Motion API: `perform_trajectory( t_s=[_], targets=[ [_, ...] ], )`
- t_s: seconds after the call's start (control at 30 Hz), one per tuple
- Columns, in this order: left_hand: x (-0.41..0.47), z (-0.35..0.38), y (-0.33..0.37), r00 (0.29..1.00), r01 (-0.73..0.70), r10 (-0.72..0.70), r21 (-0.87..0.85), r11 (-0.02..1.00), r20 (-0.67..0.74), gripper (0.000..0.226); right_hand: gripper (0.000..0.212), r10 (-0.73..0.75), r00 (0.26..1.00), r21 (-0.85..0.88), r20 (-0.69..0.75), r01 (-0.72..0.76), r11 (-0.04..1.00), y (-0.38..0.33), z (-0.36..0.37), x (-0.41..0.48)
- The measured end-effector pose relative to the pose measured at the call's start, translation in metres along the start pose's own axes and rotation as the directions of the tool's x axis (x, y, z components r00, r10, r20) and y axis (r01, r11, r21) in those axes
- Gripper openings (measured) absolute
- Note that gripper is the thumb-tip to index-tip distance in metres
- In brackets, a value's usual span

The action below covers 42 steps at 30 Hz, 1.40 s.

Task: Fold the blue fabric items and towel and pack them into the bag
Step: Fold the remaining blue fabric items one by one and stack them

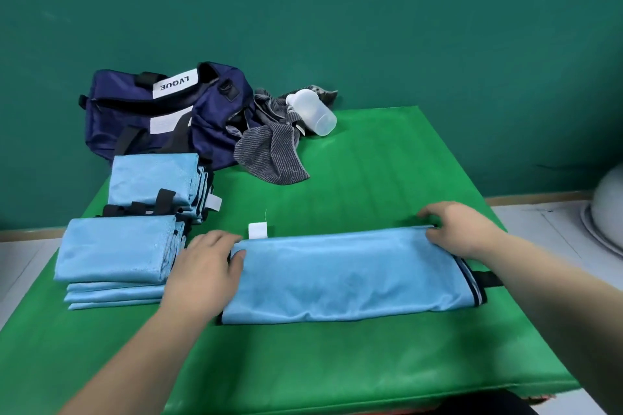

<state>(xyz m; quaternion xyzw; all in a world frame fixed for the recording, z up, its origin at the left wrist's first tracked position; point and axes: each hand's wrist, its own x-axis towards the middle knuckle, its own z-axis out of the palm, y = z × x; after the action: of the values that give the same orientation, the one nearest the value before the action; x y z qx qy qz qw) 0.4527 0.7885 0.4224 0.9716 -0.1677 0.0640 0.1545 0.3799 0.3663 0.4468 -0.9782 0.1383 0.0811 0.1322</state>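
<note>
- Bare desk (387,178) lay open between the long blue fabric (347,276) and the towel (273,152).
- Folded stacks (114,249) blocked the left side before the bag (141,118).

Left hand (202,266) lies flat — fingers (436,238) of right hand (458,229) grip blue fabric (347,276).
</note>
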Motion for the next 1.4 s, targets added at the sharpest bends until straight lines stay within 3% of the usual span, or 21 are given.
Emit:
perform_trajectory(
  t_s=[0.13, 0.4, 0.53, 0.73, 0.9, 0.97, 1.07, 1.2, 1.27, 1.4],
  targets=[
    [-0.05, 0.001, 0.004, 1.0, 0.01, -0.011, -0.126, 0.992, -0.007, 0.043, 0.043, -0.211, 0.976, -0.004, 0.052, 0.211, 0.977, -0.046, 0.018, -0.002],
    [-0.112, 0.015, 0.003, 0.994, -0.012, 0.021, -0.084, 0.996, 0.105, 0.059, 0.039, -0.511, 0.853, 0.076, 0.11, 0.505, 0.86, -0.189, 0.062, 0.029],
    [-0.124, 0.022, 0.009, 0.994, -0.03, 0.038, -0.074, 0.997, 0.101, 0.061, 0.031, -0.564, 0.808, 0.091, 0.174, 0.557, 0.826, -0.233, 0.08, 0.042],
    [-0.126, 0.04, 0.021, 0.992, 0.108, -0.111, 0.05, 0.993, 0.056, 0.074, 0.022, -0.561, 0.813, -0.066, 0.157, 0.575, 0.815, -0.267, 0.094, 0.051],
    [-0.111, 0.04, 0.021, 0.974, 0.222, -0.215, -0.121, 0.967, 0.069, 0.068, 0.019, -0.544, 0.83, -0.015, 0.122, 0.549, 0.836, -0.276, 0.097, 0.054],
    [-0.106, 0.036, 0.018, 0.954, 0.296, -0.291, -0.383, 0.875, 0.074, 0.062, 0.014, -0.525, 0.844, 0.112, 0.115, 0.514, 0.851, -0.273, 0.086, 0.055],
    [-0.091, 0.013, 0.016, 0.911, 0.341, -0.393, -0.771, 0.538, 0.128, 0.044, 0.015, -0.449, 0.893, 0.334, 0.02, 0.417, 0.845, -0.265, 0.054, 0.047],
    [-0.051, -0.05, 0.028, 0.914, 0.214, -0.396, -0.932, 0.291, 0.086, 0.036, 0.019, -0.322, 0.926, 0.548, -0.195, 0.375, 0.747, -0.247, -0.015, 0.024],
    [-0.029, -0.089, 0.035, 0.935, 0.118, -0.354, -0.954, 0.277, 0.013, 0.033, 0.02, -0.299, 0.911, 0.608, -0.284, 0.412, 0.679, -0.237, -0.059, 0.004],
    [0.001, -0.171, 0.062, 0.963, -0.042, -0.228, -0.92, 0.391, -0.141, 0.032, 0.032, -0.268, 0.847, 0.69, -0.458, 0.529, 0.493, -0.216, -0.143, -0.049]
  ],
)
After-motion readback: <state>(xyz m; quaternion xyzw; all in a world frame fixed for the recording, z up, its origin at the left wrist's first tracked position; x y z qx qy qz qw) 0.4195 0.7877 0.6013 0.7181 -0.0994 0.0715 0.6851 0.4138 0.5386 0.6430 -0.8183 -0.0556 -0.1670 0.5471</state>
